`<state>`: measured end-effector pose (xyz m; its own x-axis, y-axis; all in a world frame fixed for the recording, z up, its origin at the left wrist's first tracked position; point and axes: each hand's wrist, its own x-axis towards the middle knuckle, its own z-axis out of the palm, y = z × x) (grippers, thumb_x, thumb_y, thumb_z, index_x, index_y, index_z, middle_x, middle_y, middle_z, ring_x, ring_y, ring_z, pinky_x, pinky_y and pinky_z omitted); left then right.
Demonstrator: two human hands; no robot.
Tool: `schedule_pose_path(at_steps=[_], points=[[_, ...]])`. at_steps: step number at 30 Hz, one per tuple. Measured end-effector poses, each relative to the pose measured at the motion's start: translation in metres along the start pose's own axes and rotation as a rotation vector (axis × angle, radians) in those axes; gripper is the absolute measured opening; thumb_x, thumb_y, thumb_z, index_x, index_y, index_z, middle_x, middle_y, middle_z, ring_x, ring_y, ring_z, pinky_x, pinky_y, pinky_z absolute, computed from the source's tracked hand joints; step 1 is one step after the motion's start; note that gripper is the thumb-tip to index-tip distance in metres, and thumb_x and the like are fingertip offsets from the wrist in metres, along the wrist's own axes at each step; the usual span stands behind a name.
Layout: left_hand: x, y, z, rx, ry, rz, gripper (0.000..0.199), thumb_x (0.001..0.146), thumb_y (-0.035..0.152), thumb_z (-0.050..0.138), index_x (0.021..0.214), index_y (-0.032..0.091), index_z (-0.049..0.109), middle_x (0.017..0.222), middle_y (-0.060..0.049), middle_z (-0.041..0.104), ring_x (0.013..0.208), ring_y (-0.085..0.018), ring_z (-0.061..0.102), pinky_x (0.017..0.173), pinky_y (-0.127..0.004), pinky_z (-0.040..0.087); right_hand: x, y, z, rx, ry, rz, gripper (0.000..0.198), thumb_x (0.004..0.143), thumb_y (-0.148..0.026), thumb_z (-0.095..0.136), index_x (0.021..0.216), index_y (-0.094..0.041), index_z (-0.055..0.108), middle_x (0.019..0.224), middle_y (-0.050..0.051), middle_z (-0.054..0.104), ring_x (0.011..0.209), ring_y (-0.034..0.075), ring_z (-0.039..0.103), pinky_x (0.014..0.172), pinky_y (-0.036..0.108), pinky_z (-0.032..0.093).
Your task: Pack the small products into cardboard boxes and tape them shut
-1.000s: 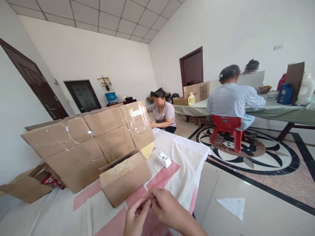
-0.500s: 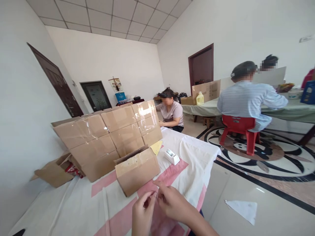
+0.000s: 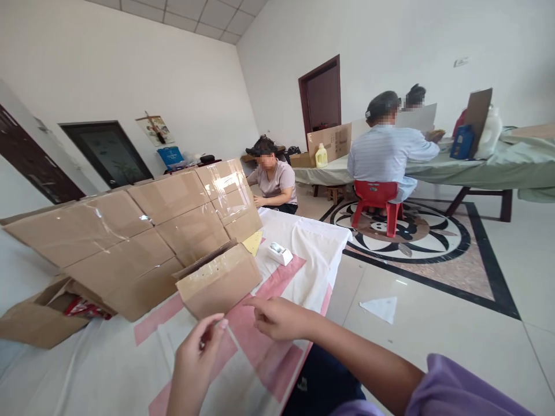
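Above the cloth-covered table [image 3: 255,352], my left hand [image 3: 195,349] is closed, its thumb and forefinger tips pressed together. Whatever sits in that pinch is too small to make out. A short gap to the right, my right hand [image 3: 277,318] has its forefinger stretched toward the left hand and the other fingers curled in. Anything held there is also hidden. Just beyond both hands stands a small cardboard box [image 3: 223,283] with a slit along its top. Behind it on the cloth are a yellow flat piece [image 3: 253,242] and a small white device [image 3: 280,253].
Taped cardboard [image 3: 169,231] forms a wall across the table. An open carton [image 3: 43,320] with red packets [image 3: 84,308] is at left. One person [image 3: 277,182] sits beyond the table, another [image 3: 384,147] on a red chair [image 3: 376,199]. A white scrap [image 3: 381,309] lies on the floor.
The view has swung right, so everything sits further left. My hands, close together before, are now further apart, and more of my right forearm and purple sleeve shows.
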<state>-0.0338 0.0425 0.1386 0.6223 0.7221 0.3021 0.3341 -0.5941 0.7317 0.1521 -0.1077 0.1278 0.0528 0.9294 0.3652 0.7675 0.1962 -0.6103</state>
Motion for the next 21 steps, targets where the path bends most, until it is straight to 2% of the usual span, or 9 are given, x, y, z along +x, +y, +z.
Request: schedule_pose_path(at_steps=[2, 4, 8, 12, 14, 16, 18, 21], points=[[-0.002, 0.004, 0.002, -0.040, -0.170, 0.067, 0.049, 0.084, 0.065, 0.059, 0.101, 0.022, 0.075, 0.085, -0.005, 0.073, 0.071, -0.021, 0.065, 0.065, -0.028, 0.054, 0.001, -0.008, 0.001, 0.084, -0.017, -0.052, 0.063, 0.087, -0.012, 0.053, 0.149, -0.022, 0.044, 0.086, -0.001, 0.069, 0.068, 0.013, 0.059, 0.062, 0.022, 0.040], [-0.006, 0.008, 0.005, -0.047, -0.283, 0.177, 0.039, 0.089, 0.056, 0.058, 0.098, 0.022, 0.074, 0.087, -0.005, 0.072, 0.071, -0.019, 0.063, 0.065, -0.028, 0.051, 0.002, -0.015, 0.004, 0.116, -0.028, -0.085, 0.062, 0.087, -0.013, 0.055, 0.148, -0.021, 0.044, 0.089, 0.000, 0.071, 0.070, 0.013, 0.060, 0.065, 0.022, 0.043], [-0.011, 0.013, 0.005, 0.029, -0.330, 0.296, 0.028, 0.095, 0.042, 0.054, 0.083, 0.022, 0.069, 0.079, -0.002, 0.065, 0.069, -0.016, 0.057, 0.065, -0.026, 0.045, 0.006, -0.022, 0.008, 0.101, -0.025, -0.103, 0.061, 0.089, -0.016, 0.056, 0.149, -0.021, 0.045, 0.093, 0.002, 0.073, 0.075, 0.014, 0.064, 0.070, 0.023, 0.045], [-0.016, 0.016, -0.001, 0.115, -0.250, 0.306, 0.031, 0.100, 0.039, 0.046, 0.082, 0.023, 0.065, 0.083, -0.001, 0.062, 0.072, -0.015, 0.058, 0.065, -0.025, 0.043, 0.008, -0.014, 0.018, 0.045, -0.017, -0.041, 0.064, 0.089, -0.016, 0.055, 0.152, -0.023, 0.042, 0.094, 0.002, 0.075, 0.076, 0.016, 0.066, 0.068, 0.024, 0.044], [-0.017, 0.018, -0.007, 0.134, -0.118, 0.317, 0.030, 0.101, 0.037, 0.044, 0.085, 0.022, 0.064, 0.086, -0.001, 0.062, 0.074, -0.014, 0.059, 0.067, -0.025, 0.043, 0.006, -0.003, 0.025, -0.094, -0.033, 0.031, 0.066, 0.086, -0.014, 0.056, 0.150, -0.020, 0.044, 0.085, 0.002, 0.074, 0.072, 0.018, 0.065, 0.064, 0.025, 0.042], [-0.015, 0.020, -0.019, 0.123, 0.069, 0.311, 0.027, 0.101, 0.036, 0.045, 0.085, 0.022, 0.063, 0.085, -0.001, 0.062, 0.075, -0.015, 0.058, 0.070, -0.026, 0.043, 0.006, 0.008, 0.026, -0.249, -0.051, 0.093, 0.058, 0.082, -0.012, 0.058, 0.140, -0.016, 0.055, 0.077, 0.004, 0.071, 0.069, 0.021, 0.065, 0.061, 0.027, 0.039], [-0.007, 0.022, -0.035, 0.124, 0.192, 0.285, 0.025, 0.100, 0.037, 0.047, 0.085, 0.022, 0.062, 0.084, -0.001, 0.062, 0.076, -0.016, 0.057, 0.070, -0.027, 0.043, 0.016, 0.016, 0.017, -0.309, -0.022, 0.114, 0.041, 0.086, -0.013, 0.054, 0.127, -0.015, 0.064, 0.085, 0.009, 0.072, 0.078, 0.022, 0.066, 0.068, 0.029, 0.043], [0.017, 0.026, -0.061, 0.196, 0.173, 0.243, 0.027, 0.099, 0.039, 0.048, 0.084, 0.022, 0.062, 0.087, -0.002, 0.063, 0.078, -0.016, 0.057, 0.070, -0.028, 0.041, 0.059, 0.019, -0.015, -0.346, 0.134, 0.055, 0.033, 0.099, -0.020, 0.041, 0.123, -0.016, 0.063, 0.110, 0.014, 0.071, 0.103, 0.025, 0.063, 0.088, 0.036, 0.046]])
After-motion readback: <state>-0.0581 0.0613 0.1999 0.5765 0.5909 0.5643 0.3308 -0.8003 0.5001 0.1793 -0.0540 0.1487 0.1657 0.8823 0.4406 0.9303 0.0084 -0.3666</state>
